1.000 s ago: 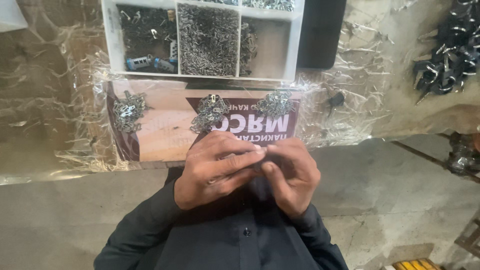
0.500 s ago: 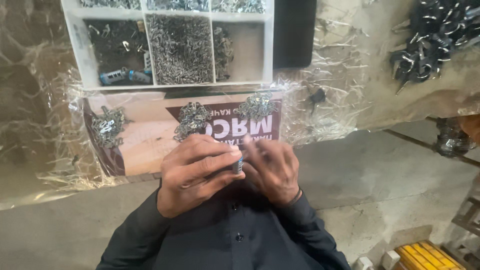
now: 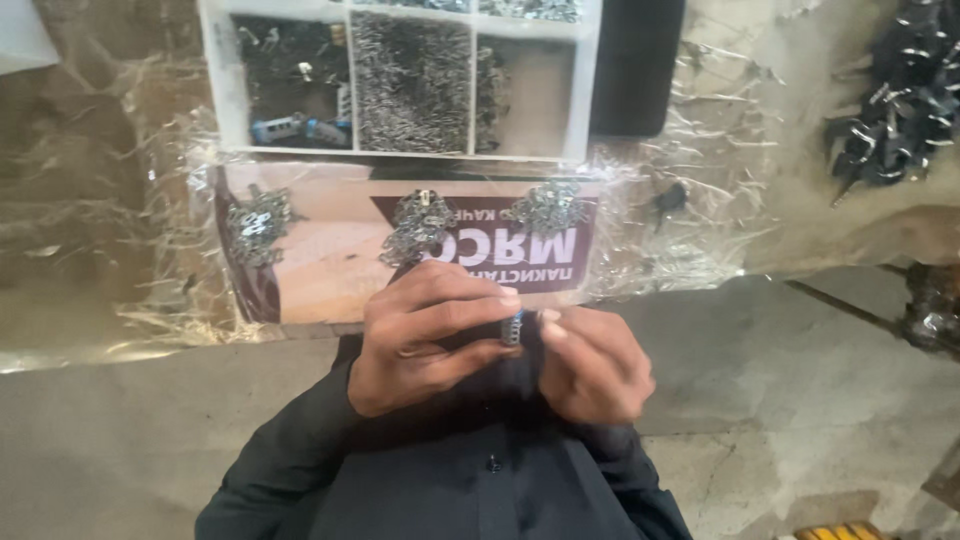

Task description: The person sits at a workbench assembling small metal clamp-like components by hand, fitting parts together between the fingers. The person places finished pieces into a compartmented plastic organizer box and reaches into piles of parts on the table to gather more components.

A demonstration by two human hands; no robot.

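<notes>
My left hand (image 3: pixel 425 338) and my right hand (image 3: pixel 597 366) meet close in front of my dark shirt. Together their fingertips pinch a small metal piece (image 3: pixel 514 328) with a blue edge. Just beyond the hands lies a printed cardboard sheet (image 3: pixel 330 265) under clear plastic. Three little heaps of small silvery metal parts rest on it: one at the left (image 3: pixel 257 223), one in the middle (image 3: pixel 418 226) and one at the right (image 3: pixel 548 207).
Past the sheet stands a white compartment tray (image 3: pixel 583 90) filled with small metal parts. A black flat object (image 3: pixel 636 66) lies beside it. A heap of dark metal pieces (image 3: pixel 898 100) sits at the far right. Crinkled plastic film (image 3: pixel 110 220) covers the surface; grey concrete floor (image 3: pixel 800 390) lies below.
The view swung a little sideways and back. Both hands stayed together, working the small metal piece between their fingertips.
</notes>
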